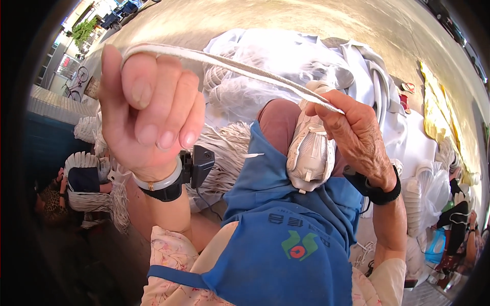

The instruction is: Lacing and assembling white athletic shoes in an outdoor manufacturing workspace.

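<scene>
The lace (229,65), over the curled left hand (153,109) (grip unclear) and pinched by the right hand (354,133), looks light, limp, best held near its end.

The shoe (309,158) lies at the apron's (242,260) far edge. The lace (229,64) runs above it, from the left hand (153,102) to the right hand (352,130). Left of the apron lies the string bundle (227,168); beyond, bagged shoes (227,97).

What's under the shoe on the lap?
Reddish-brown cloth and the blue apron show beside the shoe; its sole and whatever lies directly beneath are covered.
</scene>
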### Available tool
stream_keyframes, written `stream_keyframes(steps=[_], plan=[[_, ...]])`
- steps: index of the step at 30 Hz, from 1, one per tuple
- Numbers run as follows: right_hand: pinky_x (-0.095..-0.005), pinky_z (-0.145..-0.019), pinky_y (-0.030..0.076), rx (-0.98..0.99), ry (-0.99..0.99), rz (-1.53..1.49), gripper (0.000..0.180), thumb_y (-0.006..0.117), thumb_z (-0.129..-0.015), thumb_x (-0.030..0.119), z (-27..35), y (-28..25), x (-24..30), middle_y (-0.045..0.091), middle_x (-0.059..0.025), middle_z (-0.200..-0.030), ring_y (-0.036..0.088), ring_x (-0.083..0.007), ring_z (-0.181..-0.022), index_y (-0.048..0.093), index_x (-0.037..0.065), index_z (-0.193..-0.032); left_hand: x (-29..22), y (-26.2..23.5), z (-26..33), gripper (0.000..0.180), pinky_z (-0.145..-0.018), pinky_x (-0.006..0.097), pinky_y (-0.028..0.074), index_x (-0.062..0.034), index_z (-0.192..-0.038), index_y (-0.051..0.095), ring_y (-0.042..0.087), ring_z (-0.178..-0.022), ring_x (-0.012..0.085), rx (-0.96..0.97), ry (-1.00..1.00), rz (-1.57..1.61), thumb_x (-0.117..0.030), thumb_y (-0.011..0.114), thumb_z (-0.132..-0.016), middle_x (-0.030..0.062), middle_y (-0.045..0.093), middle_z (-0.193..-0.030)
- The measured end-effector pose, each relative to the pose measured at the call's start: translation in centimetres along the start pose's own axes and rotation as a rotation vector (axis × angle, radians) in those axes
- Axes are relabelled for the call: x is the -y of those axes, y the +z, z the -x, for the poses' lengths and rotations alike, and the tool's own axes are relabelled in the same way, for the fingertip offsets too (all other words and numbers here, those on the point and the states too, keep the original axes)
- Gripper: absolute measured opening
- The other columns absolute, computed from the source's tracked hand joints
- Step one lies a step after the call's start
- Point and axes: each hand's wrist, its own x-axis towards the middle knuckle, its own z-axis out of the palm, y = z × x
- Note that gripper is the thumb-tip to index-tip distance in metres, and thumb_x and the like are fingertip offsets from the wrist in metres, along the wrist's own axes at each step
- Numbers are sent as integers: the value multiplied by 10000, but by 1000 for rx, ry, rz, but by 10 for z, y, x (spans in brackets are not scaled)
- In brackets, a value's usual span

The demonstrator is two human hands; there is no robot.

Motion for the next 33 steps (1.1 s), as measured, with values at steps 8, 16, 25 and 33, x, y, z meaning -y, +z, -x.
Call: stream_keyframes(steps=[8, 16, 25, 33], plan=[[-225, -596, 407, -79, -67, -80, 265, 546, -998, 228, -8, -3, 15, 634, -16, -796, 482, -73, -661, 658, -10, -1021, -7, 1, 12, 460, -512, 318, 457, -91, -798, 523, 450, -472, 145, -50, 15, -325, -373, 281, -1068, 1, 470, -526], [-191, -445, 274, -157, -81, -216, 341, 513, -1019, 279, -10, -21, 38, 568, 2, -737, 318, -7, -492, 603, -34, -1120, 28, -23, 25, 418, -522, 329, 513, 45, -979, 640, 490, -486, 109, -197, -99, -279, -336, 475, -1026, 43, 556, -606], [-195, -425, 233, -31, -213, -597, 356, 450, -1036, 283, -17, -82, 62, 275, 94, -609, 233, -6, -463, 513, -47, -1154, 64, -42, 15, 292, -562, 330, 539, 29, -993, 630, 449, -508, 69, -179, -371, -322, -261, 600, -972, 7, 538, -659], [-186, -411, 221, -311, -264, -666, 249, 492, -1013, 190, 14, -190, 106, 468, 60, -666, 287, -15, -477, 608, -28, -1043, 131, -38, -2, 218, -854, 224, 464, -3, -1124, 602, 576, -924, 72, -164, -473, -582, -169, 547, -994, 9, 639, -961]])
